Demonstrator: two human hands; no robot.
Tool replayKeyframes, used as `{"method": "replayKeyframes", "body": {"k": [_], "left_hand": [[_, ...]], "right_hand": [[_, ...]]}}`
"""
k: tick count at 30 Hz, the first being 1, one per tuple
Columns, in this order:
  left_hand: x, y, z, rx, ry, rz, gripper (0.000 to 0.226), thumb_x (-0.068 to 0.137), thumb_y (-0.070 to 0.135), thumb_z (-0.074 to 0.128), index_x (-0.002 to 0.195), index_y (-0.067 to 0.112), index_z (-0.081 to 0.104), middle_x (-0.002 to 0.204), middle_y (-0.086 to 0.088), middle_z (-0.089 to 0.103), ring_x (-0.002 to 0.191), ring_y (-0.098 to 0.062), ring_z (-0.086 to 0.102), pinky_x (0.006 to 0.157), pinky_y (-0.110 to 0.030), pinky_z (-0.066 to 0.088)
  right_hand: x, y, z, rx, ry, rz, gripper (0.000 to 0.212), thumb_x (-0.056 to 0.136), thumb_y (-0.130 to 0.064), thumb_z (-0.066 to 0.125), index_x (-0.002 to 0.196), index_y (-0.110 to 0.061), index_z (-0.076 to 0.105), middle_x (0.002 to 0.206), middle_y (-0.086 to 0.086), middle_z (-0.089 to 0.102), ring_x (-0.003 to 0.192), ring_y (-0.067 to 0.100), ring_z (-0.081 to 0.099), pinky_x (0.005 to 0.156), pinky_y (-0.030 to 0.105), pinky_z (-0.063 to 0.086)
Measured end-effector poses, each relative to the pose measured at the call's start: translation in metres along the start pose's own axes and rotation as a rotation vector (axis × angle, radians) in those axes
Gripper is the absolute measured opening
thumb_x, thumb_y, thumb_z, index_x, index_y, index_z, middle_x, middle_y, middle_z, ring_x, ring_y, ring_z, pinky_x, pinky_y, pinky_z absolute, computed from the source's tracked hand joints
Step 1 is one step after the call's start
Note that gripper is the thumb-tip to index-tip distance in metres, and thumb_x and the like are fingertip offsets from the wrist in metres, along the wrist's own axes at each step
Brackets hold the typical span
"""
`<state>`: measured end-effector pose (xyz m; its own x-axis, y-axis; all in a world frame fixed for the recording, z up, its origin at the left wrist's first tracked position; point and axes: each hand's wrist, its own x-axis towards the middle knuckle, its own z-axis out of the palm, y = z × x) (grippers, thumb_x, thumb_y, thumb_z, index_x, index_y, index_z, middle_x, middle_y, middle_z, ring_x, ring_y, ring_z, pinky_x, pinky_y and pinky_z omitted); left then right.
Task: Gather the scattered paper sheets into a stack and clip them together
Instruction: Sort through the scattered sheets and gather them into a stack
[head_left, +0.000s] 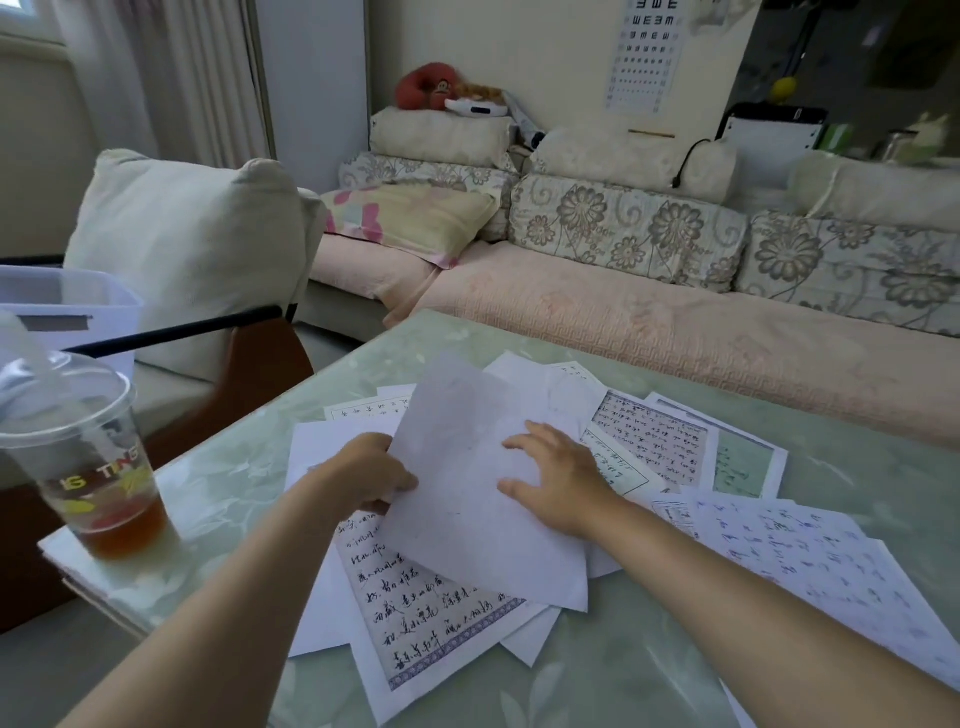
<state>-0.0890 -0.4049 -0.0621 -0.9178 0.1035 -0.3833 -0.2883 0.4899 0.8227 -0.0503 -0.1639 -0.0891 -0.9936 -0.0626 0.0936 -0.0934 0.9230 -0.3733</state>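
Several paper sheets lie scattered and overlapping on the green glass table (649, 670). A blank white sheet (467, 499) lies on top in the middle. My left hand (371, 475) pinches its left edge, thumb on top. My right hand (561, 480) rests flat on that sheet with fingers spread. Under it, a handwritten sheet with a patterned border (415, 613) pokes out toward me. More written sheets (795, 561) fan out at the right, and a bordered one (654, 441) lies behind my right hand. No clip is in view.
A plastic cup of brown drink (98, 467) with a domed lid stands on the table's left corner. A white bin (67, 306) and a cushioned chair (192, 244) are at the left. A sofa (649, 312) runs along the far side.
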Motion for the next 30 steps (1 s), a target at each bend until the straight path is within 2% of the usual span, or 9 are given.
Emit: {"method": "replayKeyframes", "body": {"k": [3, 6, 10, 14, 19, 21, 23, 26, 30], "left_hand": [[-0.012, -0.008, -0.006, 0.027, 0.117, 0.026, 0.011, 0.096, 0.007, 0.049, 0.102, 0.012, 0.057, 0.101, -0.011, 0.063, 0.090, -0.030, 0.067, 0.076, -0.043, 0.061], [-0.027, -0.012, -0.013, -0.029, 0.112, -0.083, 0.010, 0.095, 0.000, 0.048, 0.102, 0.001, 0.054, 0.091, -0.013, 0.062, 0.076, -0.030, 0.069, 0.059, -0.039, 0.062], [-0.052, -0.021, -0.019, -0.116, 0.019, -0.169, 0.024, 0.090, 0.010, 0.063, 0.109, -0.002, 0.056, 0.096, -0.020, 0.071, 0.078, -0.032, 0.073, 0.062, -0.040, 0.061], [-0.064, -0.031, -0.026, 0.039, 0.140, -0.126, 0.024, 0.089, 0.016, 0.067, 0.108, 0.005, 0.058, 0.098, -0.011, 0.063, 0.080, -0.022, 0.063, 0.052, -0.028, 0.053], [-0.073, -0.053, -0.043, 0.501, 0.361, -0.175, 0.020, 0.085, 0.027, 0.055, 0.100, 0.013, 0.060, 0.097, -0.008, 0.058, 0.092, -0.025, 0.057, 0.070, -0.030, 0.044], [-0.076, -0.055, -0.041, 0.561, 0.356, -0.231, 0.031, 0.081, 0.036, 0.057, 0.105, 0.016, 0.058, 0.111, -0.010, 0.056, 0.106, -0.030, 0.052, 0.085, -0.035, 0.045], [-0.075, -0.055, -0.036, 0.512, 0.327, -0.239, 0.037, 0.079, 0.041, 0.064, 0.104, 0.015, 0.059, 0.109, -0.007, 0.059, 0.104, -0.027, 0.054, 0.094, -0.037, 0.046], [-0.071, -0.054, -0.035, 0.297, 0.330, -0.243, 0.040, 0.073, 0.039, 0.073, 0.099, 0.011, 0.059, 0.100, -0.009, 0.060, 0.091, -0.026, 0.059, 0.082, -0.037, 0.054], [-0.066, -0.052, -0.036, 0.046, 0.318, -0.258, 0.044, 0.079, 0.025, 0.079, 0.106, 0.001, 0.055, 0.093, -0.015, 0.061, 0.073, -0.027, 0.059, 0.053, -0.031, 0.046]], "right_hand": [[-0.009, 0.000, -0.006, 0.006, 0.091, 0.221, 0.057, 0.093, -0.050, 0.056, 0.143, -0.026, 0.041, 0.153, 0.002, 0.035, 0.141, 0.025, 0.030, 0.112, 0.039, 0.030], [-0.016, -0.006, -0.010, 0.078, 0.020, 0.324, 0.062, 0.092, -0.050, 0.057, 0.145, -0.025, 0.039, 0.149, 0.005, 0.040, 0.137, 0.028, 0.035, 0.110, 0.039, 0.034], [-0.031, -0.030, -0.017, 0.038, -0.198, 0.240, 0.066, 0.087, -0.053, 0.060, 0.146, -0.028, 0.044, 0.150, 0.000, 0.044, 0.139, 0.028, 0.032, 0.111, 0.038, 0.030], [-0.041, -0.050, -0.013, 0.049, -0.236, 0.183, 0.066, 0.086, -0.047, 0.063, 0.147, -0.030, 0.042, 0.151, -0.001, 0.041, 0.141, 0.026, 0.030, 0.114, 0.039, 0.029], [-0.028, -0.065, -0.005, 0.186, -0.133, 0.296, 0.067, 0.085, -0.041, 0.065, 0.146, -0.027, 0.041, 0.149, 0.003, 0.040, 0.140, 0.025, 0.029, 0.110, 0.043, 0.036], [-0.022, -0.071, -0.002, 0.108, -0.157, 0.329, 0.084, 0.078, -0.049, 0.070, 0.150, -0.027, 0.033, 0.151, 0.004, 0.035, 0.141, 0.027, 0.026, 0.109, 0.047, 0.036], [-0.018, -0.073, 0.000, -0.009, -0.237, 0.360, 0.109, 0.067, -0.063, 0.073, 0.155, -0.026, 0.019, 0.155, 0.006, 0.028, 0.144, 0.029, 0.020, 0.110, 0.053, 0.032], [-0.013, -0.068, -0.001, -0.130, -0.324, 0.382, 0.132, 0.055, -0.076, 0.072, 0.157, -0.025, 0.007, 0.161, 0.011, 0.016, 0.148, 0.033, 0.013, 0.113, 0.059, 0.023], [-0.007, -0.061, -0.010, -0.207, -0.304, 0.351, 0.131, 0.053, -0.078, 0.073, 0.156, -0.023, 0.014, 0.156, 0.015, 0.024, 0.144, 0.035, 0.022, 0.111, 0.054, 0.025]]}}
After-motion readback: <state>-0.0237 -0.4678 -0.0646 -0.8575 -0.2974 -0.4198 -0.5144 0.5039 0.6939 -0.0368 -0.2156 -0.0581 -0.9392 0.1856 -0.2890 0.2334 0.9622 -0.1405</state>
